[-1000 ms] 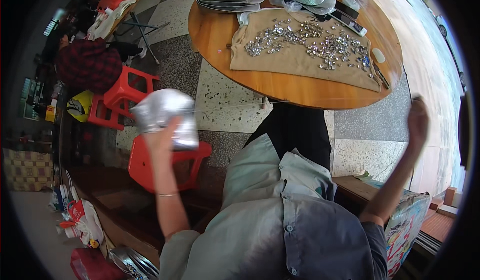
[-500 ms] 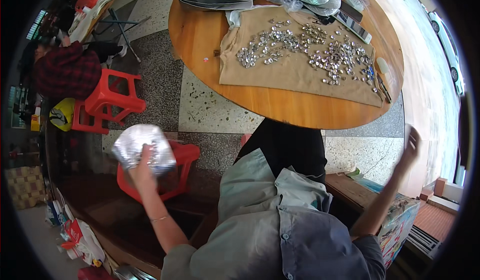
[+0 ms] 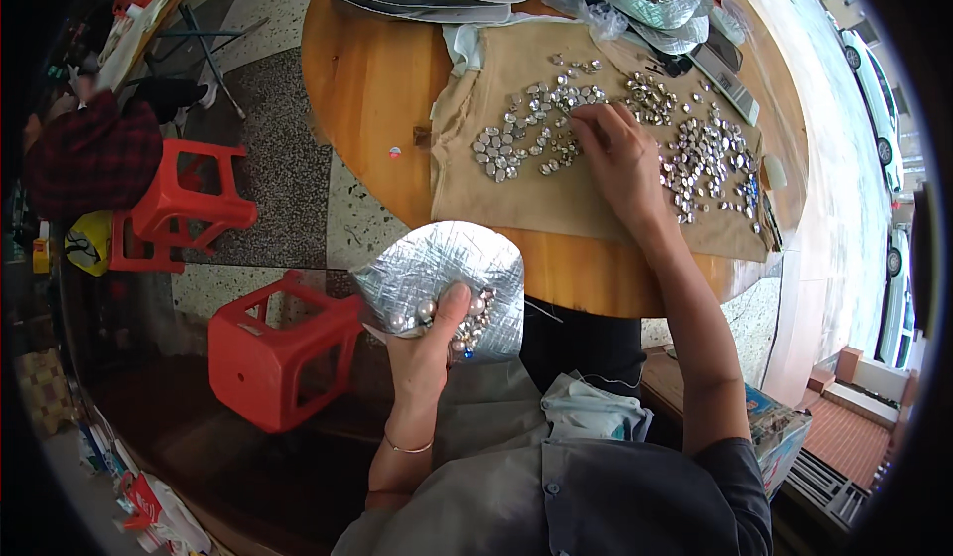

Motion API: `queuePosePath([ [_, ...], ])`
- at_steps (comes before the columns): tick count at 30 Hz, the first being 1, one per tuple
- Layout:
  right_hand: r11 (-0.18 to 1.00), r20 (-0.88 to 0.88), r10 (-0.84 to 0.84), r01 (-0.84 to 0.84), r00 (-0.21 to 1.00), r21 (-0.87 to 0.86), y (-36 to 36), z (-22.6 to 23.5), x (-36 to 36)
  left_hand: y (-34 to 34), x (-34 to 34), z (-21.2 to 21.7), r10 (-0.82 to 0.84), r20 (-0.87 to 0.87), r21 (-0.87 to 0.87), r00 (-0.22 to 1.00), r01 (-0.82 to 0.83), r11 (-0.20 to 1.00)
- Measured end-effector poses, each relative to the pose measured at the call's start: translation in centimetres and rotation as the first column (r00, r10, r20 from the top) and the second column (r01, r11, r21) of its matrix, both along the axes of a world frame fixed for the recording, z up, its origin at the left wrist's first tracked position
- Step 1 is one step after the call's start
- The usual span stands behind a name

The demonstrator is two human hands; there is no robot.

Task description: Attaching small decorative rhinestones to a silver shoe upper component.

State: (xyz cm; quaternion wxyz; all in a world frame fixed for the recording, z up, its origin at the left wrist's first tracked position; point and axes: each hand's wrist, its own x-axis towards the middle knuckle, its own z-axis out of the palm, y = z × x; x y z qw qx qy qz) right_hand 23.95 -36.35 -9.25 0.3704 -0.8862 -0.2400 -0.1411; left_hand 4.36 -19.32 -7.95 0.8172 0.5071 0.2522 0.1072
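My left hand (image 3: 425, 349) is closed on a curved silver piece (image 3: 442, 258) beside the table's near edge, thumb on top. Pearls, clear stones and a blue one (image 3: 469, 353) are fixed near the thumb. Over the table, my right hand (image 3: 627, 164) reaches in among loose rhinestones (image 3: 501, 151), its fingertips pinched together. Whether a stone is between them is hidden. The rhinestones lie in spread clusters on a tan cloth (image 3: 556, 204). By the silver piece, a thin needle-like thing (image 3: 543, 311) shows against my dark trousers.
Grey-white curved pieces (image 3: 427, 5) are stacked at the table's back, beside silver pieces with stones (image 3: 665, 5). A phone (image 3: 730, 89) lies at the cloth's right. Red stools (image 3: 263, 367) stand left; a person in a checked shirt (image 3: 94, 154) sits beyond.
My left hand has brought the silver piece rightward from over the red stool to the table's near edge. My right hand has swung from beyond the table's right side onto the rhinestones.
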Motion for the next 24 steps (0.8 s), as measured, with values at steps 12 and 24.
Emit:
queuePosePath([
  [12, 0.998, -0.072, -0.055, 0.055, 0.996, 0.005, -0.01, -0.18, -0.52, -0.09, 0.62, -0.13, -0.016, -0.023, -0.011, 1.000, 0.015, 1.000],
  [24, 0.994, -0.049, -0.093, 0.090, 0.994, -0.054, 0.08, -0.34, -0.16, -0.69, 0.72, -0.11, 0.000, -0.023, -0.056, 1.000, -0.001, 0.998],
])
